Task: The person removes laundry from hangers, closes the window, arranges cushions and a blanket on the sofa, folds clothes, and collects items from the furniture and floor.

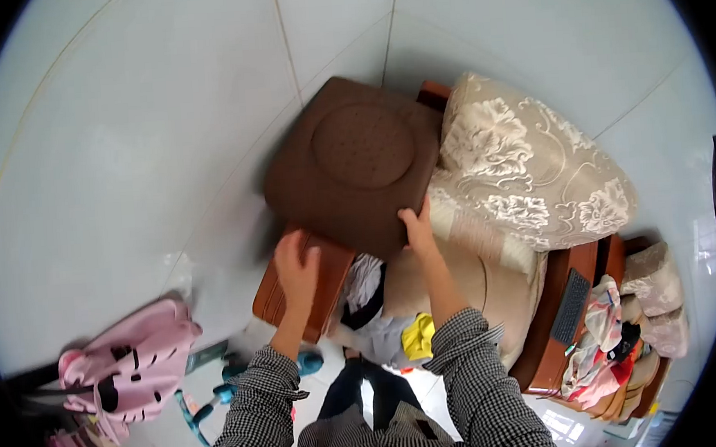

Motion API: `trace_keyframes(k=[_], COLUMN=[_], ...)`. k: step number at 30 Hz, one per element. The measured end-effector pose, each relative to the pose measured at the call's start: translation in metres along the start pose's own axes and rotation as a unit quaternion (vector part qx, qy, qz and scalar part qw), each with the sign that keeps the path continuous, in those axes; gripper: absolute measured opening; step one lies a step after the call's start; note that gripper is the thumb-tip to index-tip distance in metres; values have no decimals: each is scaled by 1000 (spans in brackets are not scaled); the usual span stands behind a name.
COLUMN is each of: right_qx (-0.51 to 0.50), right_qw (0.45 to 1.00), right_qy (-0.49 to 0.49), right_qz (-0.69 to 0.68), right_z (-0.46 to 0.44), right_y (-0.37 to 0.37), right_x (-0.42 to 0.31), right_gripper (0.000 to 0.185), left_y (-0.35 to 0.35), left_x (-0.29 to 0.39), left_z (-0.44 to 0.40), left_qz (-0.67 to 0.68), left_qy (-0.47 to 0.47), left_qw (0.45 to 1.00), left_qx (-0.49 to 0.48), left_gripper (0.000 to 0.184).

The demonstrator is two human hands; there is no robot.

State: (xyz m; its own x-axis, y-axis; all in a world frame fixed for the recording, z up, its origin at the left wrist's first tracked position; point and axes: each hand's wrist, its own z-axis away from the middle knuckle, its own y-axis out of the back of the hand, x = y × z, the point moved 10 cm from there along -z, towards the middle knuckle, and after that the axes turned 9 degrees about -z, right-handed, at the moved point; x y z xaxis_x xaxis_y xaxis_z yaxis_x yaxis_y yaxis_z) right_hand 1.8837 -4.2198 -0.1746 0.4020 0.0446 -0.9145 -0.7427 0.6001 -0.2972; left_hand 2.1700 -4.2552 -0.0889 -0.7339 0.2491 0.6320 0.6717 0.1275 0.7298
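Note:
A dark brown square cushion (364, 144) with a round dimpled centre is raised and tilted above the left end of a sofa. My right hand (417, 224) grips its lower right edge, thumb on the near face and fingers behind. Near the cushion's lower left edge, my left hand (297, 264) is over the wooden armrest (329, 287), fingers apart and slightly blurred, holding nothing. A patterned beige cushion (526, 164) leans right of the brown one. Below lie the beige seat cushion (468, 286), a yellow cloth (418, 336) and grey clothes (379, 337).
At the right, a black keyboard (572, 305) rests on a wooden surface (550, 343) beside piled clothes (604, 356). A pink cat-face item (133, 364) stands at the lower left. Blue slippers (309, 362) are on the floor. Pale tiled wall (155, 129) rises behind.

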Motion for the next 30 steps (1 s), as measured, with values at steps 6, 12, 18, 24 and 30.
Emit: trace_keyframes(k=[6,12,18,24,30], right_qx=[-12,-19,-10,33,94], right_qw=[998,999,997,994,984], right_qy=[60,40,72,32,43], right_qz=[27,-6,10,96,143], right_z=[-4,4,-2,11,6], right_y=[-9,-15,-10,-15,9], right_x=[-7,-8,-2,-13,11], right_gripper=[74,72,71,67,59], left_y=[-10,-67,-76,-86,-76], left_x=[-273,-185,-172,-198,-197], left_z=[259,266,259,261,254], left_qz=[146,470,498,530,485], left_qy=[669,681,701,742,796], left_qw=[728,557,507,408,360], left_qx=[-28,-71,-69,-50,-43], left_gripper=[71,90,90,87,92])
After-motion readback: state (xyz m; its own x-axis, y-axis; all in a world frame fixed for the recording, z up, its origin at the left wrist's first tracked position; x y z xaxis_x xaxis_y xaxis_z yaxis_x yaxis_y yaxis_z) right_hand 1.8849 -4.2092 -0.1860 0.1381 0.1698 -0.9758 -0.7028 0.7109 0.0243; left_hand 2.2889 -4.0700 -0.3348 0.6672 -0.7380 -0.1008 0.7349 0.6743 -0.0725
